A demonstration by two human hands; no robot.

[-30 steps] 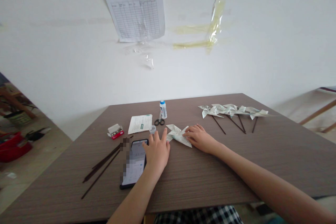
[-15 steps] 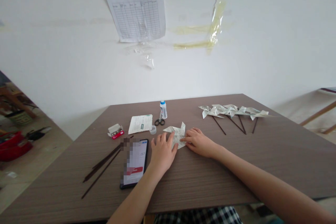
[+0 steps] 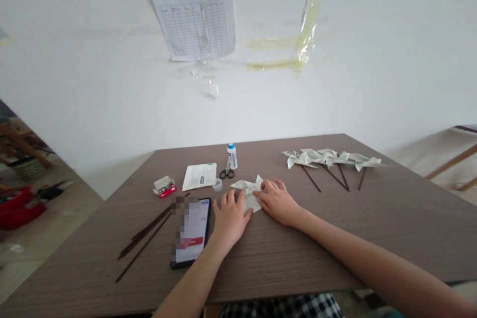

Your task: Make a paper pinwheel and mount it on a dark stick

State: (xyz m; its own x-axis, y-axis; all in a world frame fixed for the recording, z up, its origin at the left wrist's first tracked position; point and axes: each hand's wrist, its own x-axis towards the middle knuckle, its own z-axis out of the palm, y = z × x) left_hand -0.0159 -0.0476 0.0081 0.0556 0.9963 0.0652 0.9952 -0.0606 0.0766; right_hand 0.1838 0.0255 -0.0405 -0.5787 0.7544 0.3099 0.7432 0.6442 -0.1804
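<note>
A half-folded pinwheel of printed paper (image 3: pixel 252 200) lies on the table between my two hands, with pointed blades standing up at its far side. My left hand (image 3: pixel 231 213) rests with fingers spread, its fingertips on the paper's left edge. From the right, my right hand (image 3: pixel 278 200) bends its fingers together over the paper, the index finger pressing near the centre. The thumb of that hand is mostly hidden.
Paper pinwheels (image 3: pixel 328 157) on dark sticks lie back right. Beyond my hands are a glue bottle (image 3: pixel 232 157), scissors (image 3: pixel 226 173), a tape roll (image 3: pixel 217 185) and folded paper (image 3: pixel 199 177). Leftward lie a small red-and-white box (image 3: pixel 164 188), a phone (image 3: pixel 192 233) and dark sticks (image 3: pixel 143 238).
My right hand has shifted slightly left and its fingers have moved toward the middle of the paper. The paper has turned a little; my left hand has barely moved.
</note>
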